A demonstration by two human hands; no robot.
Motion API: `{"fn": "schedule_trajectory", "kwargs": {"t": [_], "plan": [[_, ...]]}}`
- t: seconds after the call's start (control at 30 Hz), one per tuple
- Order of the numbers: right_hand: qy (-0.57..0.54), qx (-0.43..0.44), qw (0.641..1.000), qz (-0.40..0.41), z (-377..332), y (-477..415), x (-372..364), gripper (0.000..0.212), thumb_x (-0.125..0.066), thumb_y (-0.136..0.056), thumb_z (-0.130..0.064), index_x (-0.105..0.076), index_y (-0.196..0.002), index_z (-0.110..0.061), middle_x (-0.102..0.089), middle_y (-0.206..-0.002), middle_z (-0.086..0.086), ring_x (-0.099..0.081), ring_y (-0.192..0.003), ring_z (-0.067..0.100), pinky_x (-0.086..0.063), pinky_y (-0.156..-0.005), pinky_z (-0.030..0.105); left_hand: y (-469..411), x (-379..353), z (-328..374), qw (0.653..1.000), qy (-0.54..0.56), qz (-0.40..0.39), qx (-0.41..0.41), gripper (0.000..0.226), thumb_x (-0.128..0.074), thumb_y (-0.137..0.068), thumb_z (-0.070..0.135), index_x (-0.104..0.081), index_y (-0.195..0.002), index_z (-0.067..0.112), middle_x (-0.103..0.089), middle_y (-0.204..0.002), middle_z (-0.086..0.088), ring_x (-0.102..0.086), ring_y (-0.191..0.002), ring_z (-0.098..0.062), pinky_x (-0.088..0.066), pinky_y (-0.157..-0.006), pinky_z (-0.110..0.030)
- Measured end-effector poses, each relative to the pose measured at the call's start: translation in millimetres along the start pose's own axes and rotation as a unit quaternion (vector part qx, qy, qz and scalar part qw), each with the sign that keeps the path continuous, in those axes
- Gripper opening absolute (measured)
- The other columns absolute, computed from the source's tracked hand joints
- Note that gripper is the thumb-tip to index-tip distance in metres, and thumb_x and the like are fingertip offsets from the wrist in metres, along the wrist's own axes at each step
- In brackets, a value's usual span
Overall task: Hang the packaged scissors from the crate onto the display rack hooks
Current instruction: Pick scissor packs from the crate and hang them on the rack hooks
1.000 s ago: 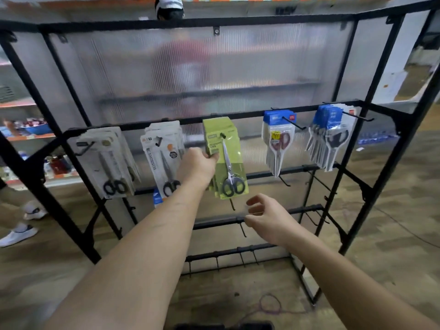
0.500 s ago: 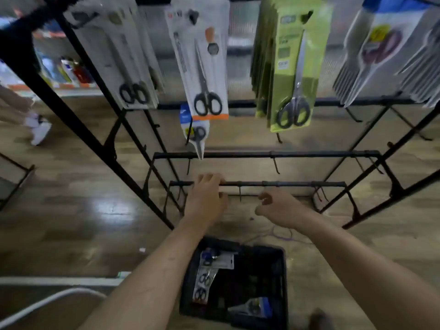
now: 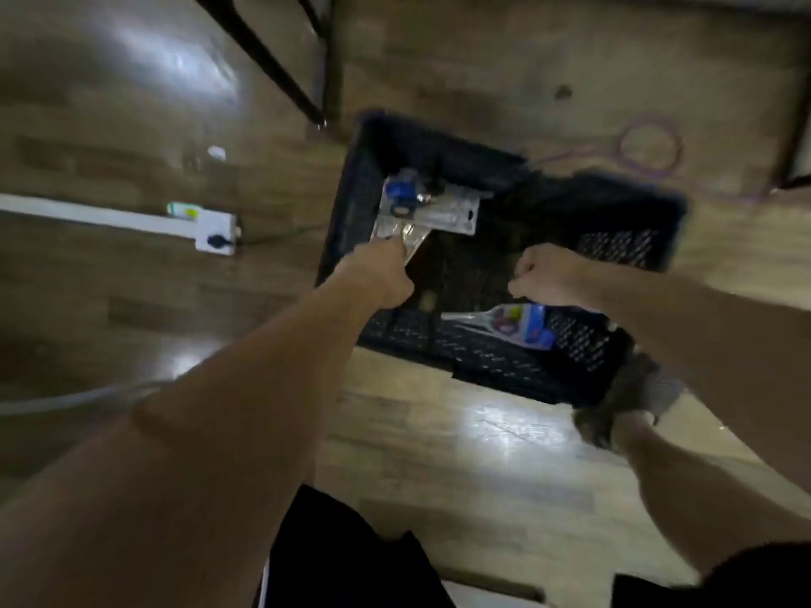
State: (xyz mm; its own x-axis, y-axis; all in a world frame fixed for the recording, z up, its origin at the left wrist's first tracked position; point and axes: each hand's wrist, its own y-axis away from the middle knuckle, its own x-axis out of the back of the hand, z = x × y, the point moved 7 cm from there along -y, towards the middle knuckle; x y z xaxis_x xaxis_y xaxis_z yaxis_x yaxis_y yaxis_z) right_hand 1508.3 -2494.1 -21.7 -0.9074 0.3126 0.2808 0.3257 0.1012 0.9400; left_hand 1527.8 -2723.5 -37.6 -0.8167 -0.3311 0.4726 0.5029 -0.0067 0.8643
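Note:
A black plastic crate (image 3: pixel 632 252) stands on the wooden floor below me. In its far left corner lie packaged scissors (image 3: pixel 432 210) with a blue handle and a white card. My left hand (image 3: pixel 379 274) reaches into that corner and grips the near end of a clear scissors pack (image 3: pixel 410 236); motion blur hides the fingers. A blue-carded scissors pack (image 3: pixel 513 322) lies at the crate's near side. My right hand (image 3: pixel 548 274) hovers just above it, fingers curled into a fist, holding nothing. Only the rack's black legs (image 3: pixel 272 59) show at the top.
A white power strip (image 3: pixel 210 234) and its white cable lie on the floor to the left. A purple cable loop (image 3: pixel 649 147) lies beyond the crate. My shoe (image 3: pixel 627 401) stands against the crate's near right corner.
My view has dropped from the rack's hanging packs down to the crate. Both hands came down from the rack; the left has reached a pack in the crate, and the right has curled above another.

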Motion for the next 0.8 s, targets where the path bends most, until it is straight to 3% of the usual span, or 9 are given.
{"fn": "schedule_trajectory", "kwargs": {"t": [0.07,0.2,0.27,0.33,0.4,0.5,0.63,0.7,0.8], "plan": [[0.002,-0.007,1.000,-0.029,13,-84,-49,0.020,-0.066,-0.093,-0.022,-0.067,-0.082,-0.006,-0.059,-0.077,0.015,-0.052,-0.073,0.027,-0.043,-0.068,0.035,-56,-48,-24,0.999,0.022,-0.022,0.041,0.064,-0.060,-0.094,0.031,-0.037,-0.151,0.015,-0.051,-0.142,-0.019,-0.053,-0.125,-0.042,-0.050,-0.102,-0.050],[-0.109,0.003,0.993,-0.046,13,-223,-135,0.024,-0.071,-0.089,-0.024,-0.072,-0.100,-0.002,-0.072,-0.097,0.016,-0.065,-0.088,0.030,-0.048,-0.073,0.035,-155,-116,-58,0.991,0.057,-0.020,0.119,0.071,-0.060,-0.100,0.021,-0.022,-0.159,0.008,-0.039,-0.155,-0.023,-0.047,-0.136,-0.041,-0.045,-0.106,-0.045],[-0.263,-0.008,0.962,-0.067,2,-264,-168,0.014,-0.065,-0.094,-0.024,-0.070,-0.101,-0.012,-0.072,-0.100,0.006,-0.067,-0.091,0.021,-0.047,-0.074,0.031,-187,-134,-69,0.989,0.052,0.011,0.135,0.081,-0.062,-0.098,0.017,-0.013,-0.162,0.017,-0.026,-0.161,-0.021,-0.042,-0.141,-0.042,-0.043,-0.107,-0.046],[-0.392,-0.007,0.916,-0.082,-15,-298,-189,0.011,-0.058,-0.098,-0.025,-0.067,-0.098,-0.018,-0.073,-0.105,0.000,-0.068,-0.095,0.016,-0.047,-0.081,0.031,-209,-140,-74,0.989,0.046,0.068,0.125,0.084,-0.067,-0.094,0.013,-0.015,-0.160,0.021,-0.021,-0.162,-0.018,-0.045,-0.138,-0.039,-0.045,-0.099,-0.043],[-0.465,0.004,0.881,-0.083,-35,-322,-199,0.012,-0.058,-0.097,-0.028,-0.067,-0.092,-0.020,-0.073,-0.089,-0.003,-0.068,-0.088,0.015,-0.048,-0.085,0.034,-222,-141,-78,0.984,0.030,0.126,0.124,0.091,-0.072,-0.092,0.015,-0.012,-0.160,0.020,-0.014,-0.165,-0.018,-0.040,-0.140,-0.036,-0.045,-0.097,-0.042],[-0.547,0.016,0.832,-0.093,-60,-339,-203,0.021,-0.061,-0.097,-0.037,-0.065,-0.083,-0.022,-0.063,-0.060,-0.007,-0.062,-0.066,0.014,-0.054,-0.077,0.031,-235,-144,-79,0.979,0.048,0.161,0.119,0.102,-0.075,-0.090,0.021,-0.003,-0.162,0.019,-0.003,-0.167,-0.017,-0.034,-0.143,-0.036,-0.043,-0.101,-0.042],[-0.560,0.031,0.824,-0.075,-66,-332,-197,0.036,-0.061,-0.099,-0.046,-0.066,-0.121,-0.018,-0.076,-0.098,0.000,-0.072,-0.082,0.016,-0.060,-0.073,0.032,-234,-136,-82,0.974,0.093,0.163,0.127,0.093,-0.073,-0.089,0.034,-0.014,-0.159,0.023,-0.015,-0.162,-0.016,-0.028,-0.146,-0.035,-0.037,-0.111,-0.047],[-0.551,0.022,0.832,-0.060,-52,-323,-192,0.027,-0.056,-0.104,-0.037,-0.064,-0.120,-0.018,-0.075,-0.098,0.003,-0.072,-0.079,0.017,-0.060,-0.069,0.031,-229,-136,-78,0.978,0.108,0.135,0.117,0.094,-0.074,-0.082,0.047,-0.019,-0.156,0.025,-0.018,-0.157,-0.017,-0.024,-0.145,-0.037,-0.035,-0.112,-0.048],[-0.546,0.004,0.836,-0.052,-19,-307,-187,0.010,-0.053,-0.106,-0.023,-0.062,-0.106,-0.019,-0.073,-0.097,0.005,-0.073,-0.089,0.023,-0.062,-0.083,0.042,-217,-137,-65,0.987,0.112,0.088,0.080,0.085,-0.077,-0.077,0.058,-0.039,-0.143,0.020,-0.034,-0.147,-0.014,-0.036,-0.136,-0.033,-0.044,-0.106,-0.045]]}}
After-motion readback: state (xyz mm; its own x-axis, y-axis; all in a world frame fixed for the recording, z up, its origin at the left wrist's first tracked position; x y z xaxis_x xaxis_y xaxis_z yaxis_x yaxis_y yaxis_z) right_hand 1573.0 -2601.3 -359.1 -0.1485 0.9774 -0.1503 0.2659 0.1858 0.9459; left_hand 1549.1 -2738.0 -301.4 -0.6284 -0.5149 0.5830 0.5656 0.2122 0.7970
